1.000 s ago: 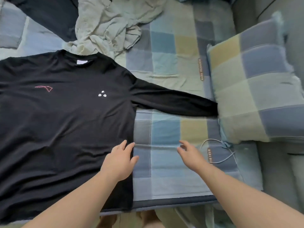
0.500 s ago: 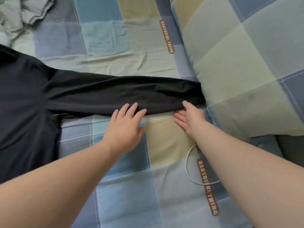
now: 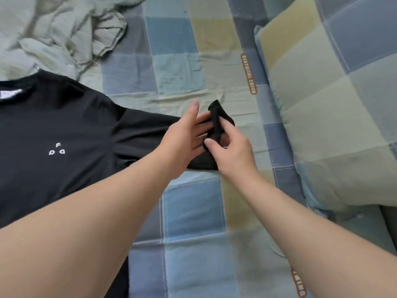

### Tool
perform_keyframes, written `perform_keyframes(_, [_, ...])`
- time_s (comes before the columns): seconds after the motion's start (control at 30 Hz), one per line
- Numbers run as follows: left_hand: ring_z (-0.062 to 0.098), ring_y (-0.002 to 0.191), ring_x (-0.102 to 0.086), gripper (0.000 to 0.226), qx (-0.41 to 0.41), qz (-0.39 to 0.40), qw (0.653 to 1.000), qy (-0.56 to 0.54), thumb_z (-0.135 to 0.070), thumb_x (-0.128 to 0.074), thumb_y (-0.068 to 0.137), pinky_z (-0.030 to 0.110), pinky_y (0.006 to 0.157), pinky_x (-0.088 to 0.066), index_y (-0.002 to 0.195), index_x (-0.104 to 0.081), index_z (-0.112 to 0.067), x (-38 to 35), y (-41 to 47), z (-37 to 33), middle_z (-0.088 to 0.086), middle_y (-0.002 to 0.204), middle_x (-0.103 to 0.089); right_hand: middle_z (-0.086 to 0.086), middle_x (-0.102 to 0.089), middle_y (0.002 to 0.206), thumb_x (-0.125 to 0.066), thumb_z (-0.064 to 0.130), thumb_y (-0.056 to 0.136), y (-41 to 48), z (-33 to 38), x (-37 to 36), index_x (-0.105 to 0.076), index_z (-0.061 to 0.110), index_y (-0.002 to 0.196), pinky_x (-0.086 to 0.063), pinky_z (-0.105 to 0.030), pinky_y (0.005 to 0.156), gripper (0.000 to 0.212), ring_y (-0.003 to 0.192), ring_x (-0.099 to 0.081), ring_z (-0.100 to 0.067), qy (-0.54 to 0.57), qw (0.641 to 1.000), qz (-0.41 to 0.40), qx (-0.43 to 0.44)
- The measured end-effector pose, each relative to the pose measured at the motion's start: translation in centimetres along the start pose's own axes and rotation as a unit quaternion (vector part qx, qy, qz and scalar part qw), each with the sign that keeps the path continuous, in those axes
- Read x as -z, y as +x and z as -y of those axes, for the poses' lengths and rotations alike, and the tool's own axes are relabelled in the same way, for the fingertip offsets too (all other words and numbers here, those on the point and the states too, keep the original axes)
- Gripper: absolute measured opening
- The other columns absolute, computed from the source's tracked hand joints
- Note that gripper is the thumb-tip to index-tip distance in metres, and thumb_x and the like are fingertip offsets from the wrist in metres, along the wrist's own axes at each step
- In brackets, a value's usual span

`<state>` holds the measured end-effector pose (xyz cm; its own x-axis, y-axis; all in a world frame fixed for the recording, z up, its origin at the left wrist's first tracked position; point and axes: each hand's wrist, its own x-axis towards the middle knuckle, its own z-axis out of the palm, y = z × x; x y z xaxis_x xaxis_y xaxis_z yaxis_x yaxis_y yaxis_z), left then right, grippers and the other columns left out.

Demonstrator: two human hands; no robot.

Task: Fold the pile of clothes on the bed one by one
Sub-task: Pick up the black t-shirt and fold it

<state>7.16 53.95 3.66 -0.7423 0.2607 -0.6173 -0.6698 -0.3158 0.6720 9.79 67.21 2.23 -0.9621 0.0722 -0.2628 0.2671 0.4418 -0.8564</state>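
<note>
From the head camera, a black long-sleeved shirt (image 3: 64, 130) lies spread face up on the left part of the bed (image 3: 193, 222), which is covered in a sheet of blue, yellow and pale green checks. Small white lettering (image 3: 57, 149) shows on the shirt's chest and a white neck label (image 3: 10, 93) at its collar. Its sleeve (image 3: 146, 130) reaches out to the right across the sheet. The left hand (image 3: 182, 138) lies on this sleeve with its fingers (image 3: 193, 112) straight and spread, holding nothing, the palm against the cloth. The right hand (image 3: 232, 151) is just beside it, thumb and fingers curled, pinching the end of the sleeve. The cuff (image 3: 217, 115) is lifted off the sheet and doubled back toward the left hand, its tip sticking up above both hands. A crumpled pale green garment (image 3: 60, 33) lies at the upper left, beyond the shirt's collar and near it. A checked pillow (image 3: 333, 115) lies on the right, apart from the hands. A brown printed strip (image 3: 249, 74) runs along the sheet beside the pillow.
</note>
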Motion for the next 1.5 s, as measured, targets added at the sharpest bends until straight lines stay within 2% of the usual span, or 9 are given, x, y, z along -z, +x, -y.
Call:
perform_keyframes(0.1, [0.024, 0.117, -0.067, 0.064, -0.002, 0.031, 0.995, -0.092, -0.060, -0.060, 0.092, 0.039, 0.108, -0.046, 0.133, -0.063, -0.011, 5.9, -2.8, -3.5, 0.008, 0.127, -0.070, 0.016, -0.066, 0.077, -0.048, 0.026, 0.078, -0.9, 5.2, -5.1, -0.056, 0.036, 0.140, -0.047, -0.023, 0.088, 0.064, 0.082, -0.061, -0.006, -0.020, 0.995, 0.094, 0.022])
perform_keyframes(0.33, [0.025, 0.100, -0.073, 0.032, 0.007, -0.082, 0.987, -0.137, -0.011, -0.054, 0.099, 0.032, 0.083, -0.059, 0.128, -0.061, -0.001, 27.8, -13.7, -8.4, 0.013, 0.120, -0.072, -0.009, -0.076, 0.096, -0.048, 0.024, 0.066, -7.6, 17.3, -22.6, -0.059, 0.029, 0.114, -0.048, -0.037, 0.101, 0.050, 0.107, -0.068, -0.020, 0.167, 0.975, 0.138, -0.051])
perform_keyframes(0.57, [0.027, 0.106, -0.071, 0.043, -0.028, -0.196, 0.953, -0.228, 0.000, -0.043, 0.088, 0.037, 0.089, -0.057, 0.127, -0.060, -0.003, 48.0, -29.7, -12.7, 0.013, 0.121, -0.072, 0.004, -0.043, 0.153, -0.031, 0.006, 0.100, -16.3, 27.1, -40.0, -0.031, 0.038, 0.154, -0.025, -0.041, 0.122, 0.063, 0.142, -0.036, -0.013, 0.078, 0.979, 0.155, -0.107])
perform_keyframes(0.73, [0.035, 0.103, -0.070, 0.053, -0.052, -0.300, 0.924, -0.232, 0.009, -0.038, 0.075, 0.041, 0.078, -0.062, 0.122, -0.063, 0.002, 56.9, -37.7, -15.7, 0.018, 0.117, -0.071, 0.012, -0.019, 0.165, -0.027, 0.006, 0.102, -20.6, 33.1, -49.0, -0.018, 0.035, 0.159, -0.012, -0.021, 0.108, 0.065, 0.152, -0.015, -0.007, 0.051, 0.958, 0.253, -0.124])
perform_keyframes(0.87, [0.032, 0.091, -0.064, 0.039, -0.064, -0.340, 0.917, -0.200, 0.014, -0.034, 0.078, 0.038, 0.068, -0.061, 0.099, -0.059, -0.006, 63.3, -41.3, -17.3, 0.014, 0.103, -0.064, 0.019, -0.016, 0.164, -0.030, 0.011, 0.101, -22.7, 36.0, -55.7, -0.017, 0.041, 0.159, -0.013, -0.022, 0.110, 0.066, 0.151, -0.014, -0.006, -0.007, 0.947, 0.305, -0.101])
perform_keyframes(1.1, [0.024, 0.088, -0.064, 0.080, -0.088, -0.322, 0.939, -0.088, 0.020, -0.021, 0.079, 0.040, 0.077, -0.057, 0.134, -0.053, -0.027, 74.2, -44.8, -20.2, 0.001, 0.104, -0.067, 0.017, -0.018, 0.164, -0.032, 0.018, 0.100, -24.5, 41.0, -68.1, -0.016, 0.045, 0.158, -0.017, -0.025, 0.110, 0.065, 0.152, -0.017, -0.010, -0.045, 0.932, 0.350, -0.087])
perform_keyframes(1.2, [0.022, 0.092, -0.061, 0.097, -0.087, -0.323, 0.940, -0.073, 0.020, -0.020, 0.078, 0.049, 0.093, -0.054, 0.146, -0.043, -0.046, 80.1, -45.1, -21.5, -0.008, 0.116, -0.066, 0.016, -0.018, 0.165, -0.032, 0.017, 0.101, -24.5, 42.8, -73.7, -0.017, 0.043, 0.158, -0.017, -0.023, 0.106, 0.065, 0.151, -0.018, -0.009, -0.062, 0.936, 0.337, -0.081])
perform_keyframes(1.3, [0.012, 0.070, -0.063, 0.100, -0.096, -0.320, 0.942, 0.001, 0.018, -0.020, 0.077, 0.034, 0.070, -0.055, 0.143, -0.045, -0.053, 87.0, -45.9, -22.4, -0.001, 0.149, -0.049, 0.015, -0.017, 0.165, -0.032, 0.015, 0.101, -24.6, 43.8, -80.6, -0.016, 0.039, 0.159, -0.016, -0.021, 0.109, 0.065, 0.151, -0.017, -0.008, -0.072, 0.936, 0.334, -0.082])
perform_keyframes(1.5, [0.031, 0.110, -0.065, 0.076, -0.038, -0.349, 0.925, 0.143, 0.012, -0.023, 0.081, 0.044, 0.095, -0.057, 0.116, -0.073, -0.034, 99.2, -47.1, -20.9, 0.007, 0.127, -0.066, 0.014, -0.010, 0.167, -0.029, 0.013, 0.102, -25.7, 44.2, -93.4, -0.013, 0.032, 0.161, -0.009, -0.029, 0.124, 0.064, 0.153, -0.010, -0.006, -0.083, 0.930, 0.347, -0.085])
